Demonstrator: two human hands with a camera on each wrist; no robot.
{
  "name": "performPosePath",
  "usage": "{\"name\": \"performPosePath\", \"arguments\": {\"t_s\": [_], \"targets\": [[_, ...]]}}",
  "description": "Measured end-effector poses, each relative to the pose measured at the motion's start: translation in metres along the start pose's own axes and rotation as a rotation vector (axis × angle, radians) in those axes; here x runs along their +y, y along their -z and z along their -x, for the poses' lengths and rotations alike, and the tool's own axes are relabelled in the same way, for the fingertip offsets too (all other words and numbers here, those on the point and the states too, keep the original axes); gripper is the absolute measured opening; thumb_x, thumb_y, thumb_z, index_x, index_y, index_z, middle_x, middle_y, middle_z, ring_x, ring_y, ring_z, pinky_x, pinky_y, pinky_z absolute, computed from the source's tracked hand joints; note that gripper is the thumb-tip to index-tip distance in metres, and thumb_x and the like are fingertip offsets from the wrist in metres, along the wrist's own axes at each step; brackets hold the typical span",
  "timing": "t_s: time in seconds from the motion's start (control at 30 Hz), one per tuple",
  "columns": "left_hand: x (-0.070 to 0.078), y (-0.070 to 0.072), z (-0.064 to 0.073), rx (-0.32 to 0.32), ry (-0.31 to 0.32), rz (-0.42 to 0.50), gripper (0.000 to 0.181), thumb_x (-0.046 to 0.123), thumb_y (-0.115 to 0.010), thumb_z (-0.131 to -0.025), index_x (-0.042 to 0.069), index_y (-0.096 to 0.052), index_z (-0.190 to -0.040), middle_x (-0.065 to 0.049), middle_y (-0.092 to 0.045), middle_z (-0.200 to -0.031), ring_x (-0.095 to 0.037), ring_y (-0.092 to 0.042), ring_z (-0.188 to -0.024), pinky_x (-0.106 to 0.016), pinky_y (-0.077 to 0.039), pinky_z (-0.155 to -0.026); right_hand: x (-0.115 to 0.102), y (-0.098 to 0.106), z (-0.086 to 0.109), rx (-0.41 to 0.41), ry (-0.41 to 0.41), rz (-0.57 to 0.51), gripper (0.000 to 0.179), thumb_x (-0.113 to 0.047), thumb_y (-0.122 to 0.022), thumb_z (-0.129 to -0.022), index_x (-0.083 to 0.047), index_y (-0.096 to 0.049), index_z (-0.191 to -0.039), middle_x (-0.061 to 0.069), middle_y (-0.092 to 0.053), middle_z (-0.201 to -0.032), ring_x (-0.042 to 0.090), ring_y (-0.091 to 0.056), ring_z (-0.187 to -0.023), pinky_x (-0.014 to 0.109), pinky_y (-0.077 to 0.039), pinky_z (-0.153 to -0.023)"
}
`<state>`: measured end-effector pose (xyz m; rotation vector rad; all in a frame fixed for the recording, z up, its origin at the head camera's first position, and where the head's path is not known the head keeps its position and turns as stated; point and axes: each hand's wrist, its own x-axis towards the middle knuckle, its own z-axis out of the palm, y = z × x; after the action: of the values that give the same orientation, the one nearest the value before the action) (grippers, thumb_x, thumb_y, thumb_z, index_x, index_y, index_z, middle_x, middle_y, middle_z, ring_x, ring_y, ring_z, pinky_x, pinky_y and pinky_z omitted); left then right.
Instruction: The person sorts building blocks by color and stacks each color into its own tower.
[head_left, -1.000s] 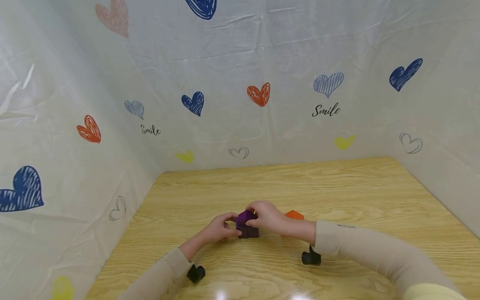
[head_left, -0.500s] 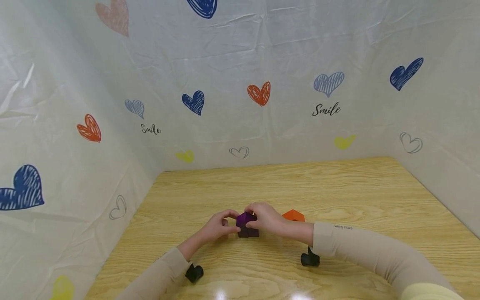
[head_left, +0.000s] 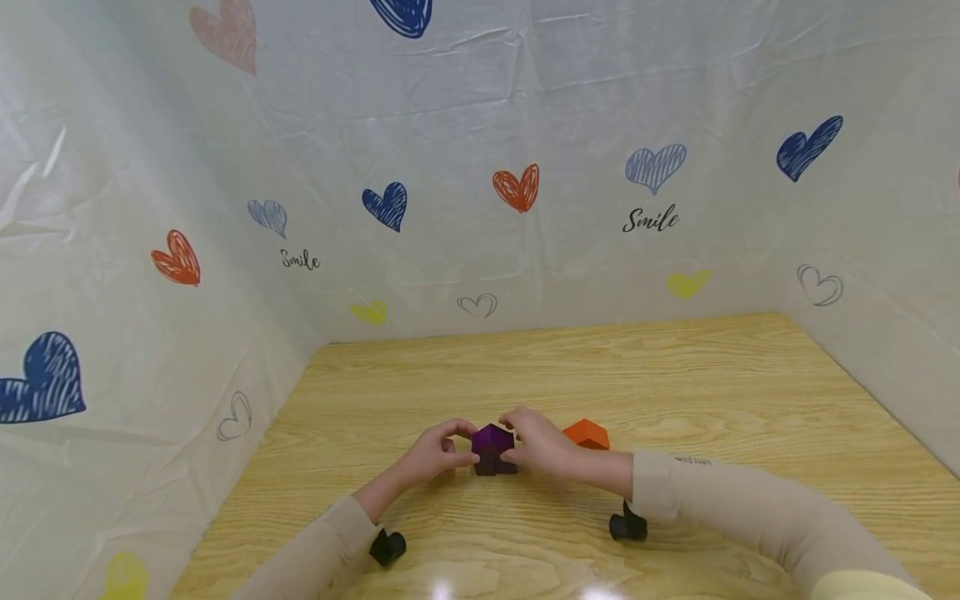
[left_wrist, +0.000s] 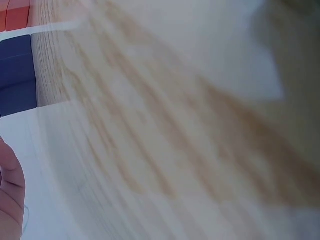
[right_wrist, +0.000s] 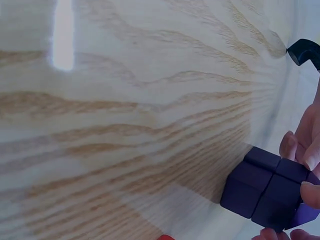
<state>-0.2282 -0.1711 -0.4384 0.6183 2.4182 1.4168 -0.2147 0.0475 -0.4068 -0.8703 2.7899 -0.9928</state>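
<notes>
A dark purple block shape (head_left: 492, 440) with seams between its small cubes stands mid-table. The front is darker than the top. My left hand (head_left: 437, 452) bends its thumb and forefinger round the left side. From the right, my right hand (head_left: 542, 446) has its thumb on the front and its fingers curved toward the back. In the right wrist view, the purple blocks (right_wrist: 272, 190) show cube faces between the right thumb (right_wrist: 311, 194) and the fingertips (right_wrist: 272, 234) at the lower edge. The left wrist view catches part of the left hand (left_wrist: 11, 187) below the blocks (left_wrist: 17, 75).
An orange block shape (head_left: 587, 433) sits just right of the purple one, behind the right wrist. Black wrist camera pieces (head_left: 387, 547) hang under both sleeves. Wood-grain tabletop (head_left: 637, 367) extends around the hands, with a heart-patterned sheet (head_left: 450, 250) behind and at the sides.
The upper purple part now sits level over the lower cubes. My right hand has eased slightly rightward, uncovering more of the purple top. The left hand has barely shifted.
</notes>
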Motion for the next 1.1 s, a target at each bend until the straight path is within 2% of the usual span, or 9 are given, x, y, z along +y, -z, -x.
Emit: {"name": "performPosePath", "arguments": {"t_s": [0.33, 0.73, 1.1], "targets": [[-0.0015, 0.0000, -0.0001, -0.004, 0.011, 0.020, 0.035, 0.022, -0.069, -0.082, 0.007, -0.057, -0.111, -0.010, -0.058, -0.108, -0.006, -0.035, -0.048, -0.019, -0.034, -0.046, 0.0063, -0.0058, 0.0052, 0.016, 0.024, -0.055, 0.032, -0.002, -0.068, -0.079, 0.005, -0.058, -0.108, 0.011, -0.056, -0.097, 0.024, -0.056, -0.083, 0.033, -0.049, -0.070], [-0.0026, 0.0013, -0.0005, -0.016, 0.008, 0.034, 0.034, 0.020, -0.069, -0.082, 0.007, -0.057, -0.111, -0.009, -0.057, -0.107, -0.006, -0.034, -0.047, -0.019, -0.034, -0.046, 0.0075, -0.0070, 0.0044, 0.012, 0.002, -0.074, 0.030, -0.002, -0.068, -0.080, 0.004, -0.059, -0.108, 0.010, -0.057, -0.097, 0.022, -0.055, -0.082, 0.031, -0.047, -0.071], [-0.0040, 0.0010, -0.0002, -0.018, -0.026, 0.029, 0.035, 0.020, -0.068, -0.083, 0.003, -0.056, -0.111, -0.016, -0.057, -0.110, -0.005, -0.034, -0.046, -0.019, -0.035, -0.046, 0.0084, -0.0071, 0.0026, 0.008, 0.024, -0.055, 0.033, -0.002, -0.068, -0.079, 0.006, -0.060, -0.110, 0.011, -0.059, -0.095, 0.021, -0.056, -0.079, 0.031, -0.049, -0.069]]}}
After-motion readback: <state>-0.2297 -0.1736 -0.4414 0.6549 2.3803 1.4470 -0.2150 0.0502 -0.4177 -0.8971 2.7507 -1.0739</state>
